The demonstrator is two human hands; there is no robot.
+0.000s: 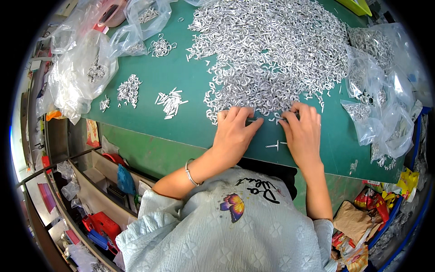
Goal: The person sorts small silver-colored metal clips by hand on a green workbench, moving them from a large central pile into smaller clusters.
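A wide heap of small silver metal pieces (272, 59), many of them hook- or ring-shaped, covers the middle of the green table (190, 131). At its near edge my left hand (233, 131) rests with the fingers curled, thumb and forefinger around a tiny silver piece (250, 120). Opposite it, my right hand (302, 136) also has its fingers bent, thumb and forefinger close together by small loose silver pieces (277, 119). What its fingertips hold is too small to make out. Below, between the hands, lies a thin T-shaped silver piece (277, 145), with another bar partly beside my right hand.
On the left are small piles of silver bars (171, 103), short pieces (129, 90) and rings (161, 46). Clear plastic bags (81, 77) of parts lie at the left; more bags (383, 104) lie right. A drawer unit (97, 181) stands lower left, wrappers (362, 217) lower right.
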